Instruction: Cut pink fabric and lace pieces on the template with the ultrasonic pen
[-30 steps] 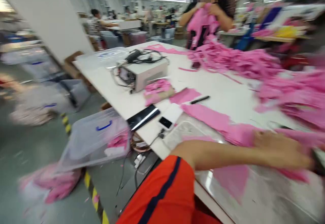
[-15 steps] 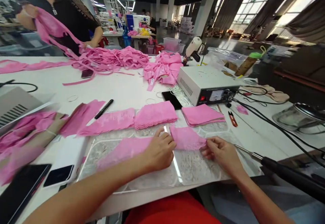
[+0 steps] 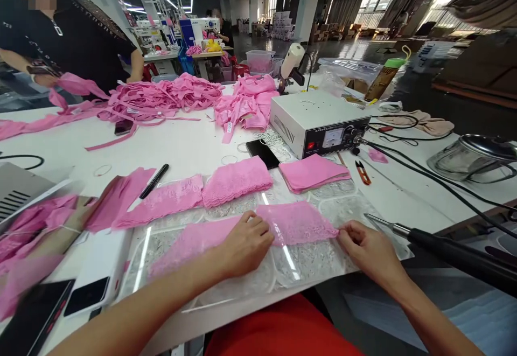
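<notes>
A sheer pink lace piece (image 3: 297,224) lies spread on a clear plastic mat (image 3: 299,262) at the table's front. My left hand (image 3: 247,245) rests with curled fingers at its left end, where it meets another pink lace piece (image 3: 194,243) that runs under my wrist. What the fingertips pinch there is partly hidden. At the other end, my right hand (image 3: 365,248) pinches the scalloped corner between thumb and fingers. Just right of this hand sits the metal tip of a black-handled tool (image 3: 424,237). Behind the lace lie a scalloped lace stack (image 3: 238,182) and a plain pink stack (image 3: 313,173).
A grey control box (image 3: 319,121) with cables stands behind the stacks. Orange snips (image 3: 362,173), a glass jar (image 3: 464,156), a black marker (image 3: 154,181) and a dark phone (image 3: 262,154) lie around. Across the table, a person stands by heaped pink straps (image 3: 161,97).
My right hand has moved slightly right with the lace corner, and the piece lies flatter. My left hand stays at its left end. The person opposite has lowered the pink strip.
</notes>
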Motion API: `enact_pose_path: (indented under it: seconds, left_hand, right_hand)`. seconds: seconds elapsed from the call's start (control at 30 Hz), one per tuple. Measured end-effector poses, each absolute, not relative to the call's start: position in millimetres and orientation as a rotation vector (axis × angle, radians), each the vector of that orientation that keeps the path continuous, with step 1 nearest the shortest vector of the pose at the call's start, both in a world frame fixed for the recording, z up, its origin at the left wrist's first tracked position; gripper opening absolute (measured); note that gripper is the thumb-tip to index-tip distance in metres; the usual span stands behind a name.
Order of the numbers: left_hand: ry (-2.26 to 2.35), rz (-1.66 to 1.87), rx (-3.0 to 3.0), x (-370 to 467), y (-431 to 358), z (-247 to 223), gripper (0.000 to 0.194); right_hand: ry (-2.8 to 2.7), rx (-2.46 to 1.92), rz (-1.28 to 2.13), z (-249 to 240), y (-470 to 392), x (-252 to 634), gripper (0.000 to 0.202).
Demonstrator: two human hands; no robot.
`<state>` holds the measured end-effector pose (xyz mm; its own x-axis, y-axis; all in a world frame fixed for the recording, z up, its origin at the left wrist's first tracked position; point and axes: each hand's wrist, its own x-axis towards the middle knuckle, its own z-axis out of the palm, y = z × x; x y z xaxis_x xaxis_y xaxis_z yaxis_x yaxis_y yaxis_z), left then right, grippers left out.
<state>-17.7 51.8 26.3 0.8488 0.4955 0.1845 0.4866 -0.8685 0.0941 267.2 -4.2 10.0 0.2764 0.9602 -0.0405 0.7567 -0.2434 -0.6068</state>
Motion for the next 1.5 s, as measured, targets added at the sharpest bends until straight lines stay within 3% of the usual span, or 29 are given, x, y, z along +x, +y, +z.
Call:
enact_pose_path:
  seconds: [0.23,0.47,0.8,0.97,1.5]
  left_hand:
    - [0.74,0.365,2.867,-18,44,38,0.014]
    - [0.771,0.327,2.77,-20,54,36,0.017]
    - [1.181,0.284,2.612,70,153,62,0.013]
    - [1.183,0.073,2.552,98,179,55,0.035]
    - [1.086,0.115,2.305,89,200,62,0.034]
  right_hand:
    - [-1.655,-2.154,0.443,16,-9,264,0.029]
    - [-1.77,-2.153,0.321,12,-1,274,0.012]
    - [-1.602,-1.805,0.372,31,107,279,0.016]
    - [-1.627,-1.78,0.404,21,135,276,0.012]
    - [-1.709,-1.627,0.301,12,126,284,0.019]
